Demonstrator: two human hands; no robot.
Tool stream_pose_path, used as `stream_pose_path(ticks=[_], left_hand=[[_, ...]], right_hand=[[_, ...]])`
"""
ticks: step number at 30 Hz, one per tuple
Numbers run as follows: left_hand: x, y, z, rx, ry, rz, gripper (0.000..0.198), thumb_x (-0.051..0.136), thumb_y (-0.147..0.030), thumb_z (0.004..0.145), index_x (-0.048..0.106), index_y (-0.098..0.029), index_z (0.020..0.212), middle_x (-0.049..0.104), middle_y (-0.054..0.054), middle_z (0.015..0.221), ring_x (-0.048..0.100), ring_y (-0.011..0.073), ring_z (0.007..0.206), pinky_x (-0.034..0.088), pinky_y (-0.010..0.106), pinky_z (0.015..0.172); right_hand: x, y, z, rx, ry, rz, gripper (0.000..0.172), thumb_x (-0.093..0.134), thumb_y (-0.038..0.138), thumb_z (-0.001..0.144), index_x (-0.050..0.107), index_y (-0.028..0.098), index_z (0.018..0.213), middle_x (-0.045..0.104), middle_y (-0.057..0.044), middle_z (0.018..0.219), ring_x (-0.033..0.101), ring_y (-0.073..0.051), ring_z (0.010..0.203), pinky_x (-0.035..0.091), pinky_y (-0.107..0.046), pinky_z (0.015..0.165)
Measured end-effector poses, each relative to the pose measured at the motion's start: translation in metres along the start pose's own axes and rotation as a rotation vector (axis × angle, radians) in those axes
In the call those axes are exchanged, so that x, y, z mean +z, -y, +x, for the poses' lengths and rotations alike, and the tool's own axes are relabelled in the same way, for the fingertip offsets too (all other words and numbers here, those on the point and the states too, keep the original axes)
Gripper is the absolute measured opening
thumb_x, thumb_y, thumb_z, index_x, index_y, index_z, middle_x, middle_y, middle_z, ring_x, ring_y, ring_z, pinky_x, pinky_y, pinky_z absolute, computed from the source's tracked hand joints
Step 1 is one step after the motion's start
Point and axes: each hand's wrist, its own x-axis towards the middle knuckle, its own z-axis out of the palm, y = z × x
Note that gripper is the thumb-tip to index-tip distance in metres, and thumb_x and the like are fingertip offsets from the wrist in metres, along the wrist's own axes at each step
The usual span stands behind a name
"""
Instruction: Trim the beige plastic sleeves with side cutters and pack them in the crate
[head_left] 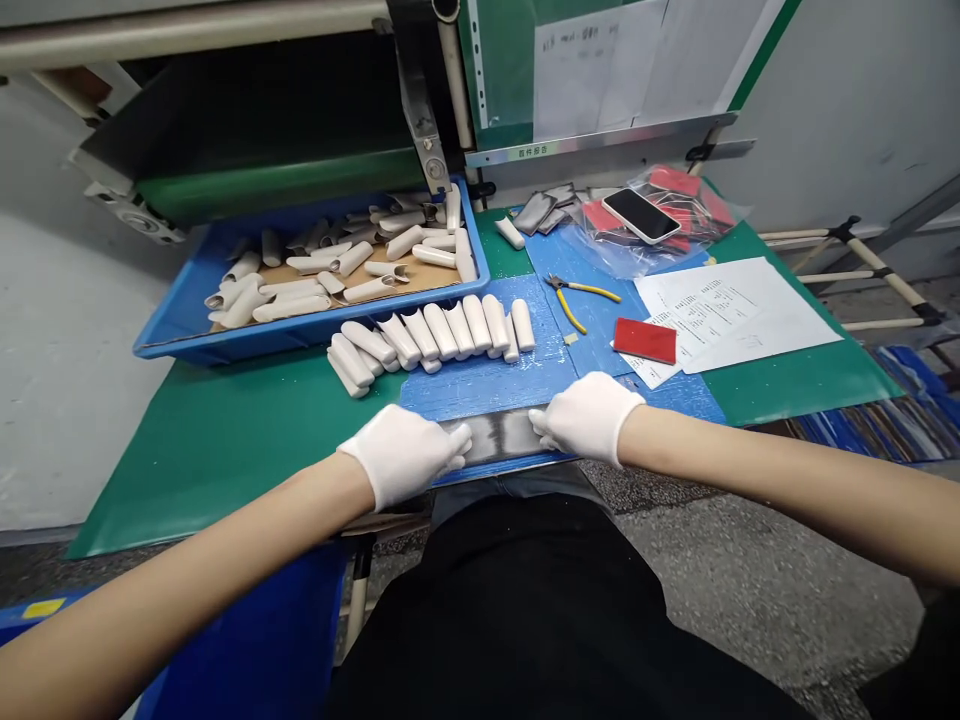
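Observation:
Both my hands wear white gloves and rest at the near edge of a blue mat (pixel 487 380). My left hand (pixel 405 452) and my right hand (pixel 589 415) each press on one end of a dark grey, shiny strip (pixel 501 436) lying flat on the mat's edge. Their fingers are curled down onto the strip. Just beyond, a row of several white plastic sleeves (pixel 435 338) lies side by side on the mat.
A blue tray (pixel 180 325) full of more white sleeves sits at the back left under a green conveyor belt (pixel 277 185). To the right lie yellow-handled pliers (pixel 577 295), a red card (pixel 645 340), printed papers (pixel 735 315), and a phone (pixel 641 215) on a bag of red pieces.

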Motion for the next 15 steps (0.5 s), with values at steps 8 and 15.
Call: stream_pose_path(ticks=[8,15], left_hand=[[0.0056,0.0033,-0.0038,0.009,0.012,-0.013,0.036,0.043,-0.047,0.110,0.068,-0.027,0.126,0.079,0.012,0.083,0.075,0.0300,0.066,0.052,0.036,0.061],[0.0068,0.0024,-0.0015,0.016,-0.035,0.009,0.040,0.038,-0.047,0.111,0.065,-0.027,0.132,0.078,0.012,0.086,0.075,0.0315,0.068,0.050,0.035,0.058]], right_hand=[[0.0020,0.0001,0.0048,-0.030,0.026,0.016,0.038,0.049,0.040,0.108,0.073,0.021,0.129,0.080,-0.018,0.103,0.077,-0.035,0.096,0.051,-0.041,0.075],[-0.0067,0.0033,0.0088,-0.048,0.054,-0.025,0.036,0.049,0.037,0.108,0.073,0.019,0.127,0.080,-0.017,0.101,0.077,-0.036,0.094,0.050,-0.039,0.071]])
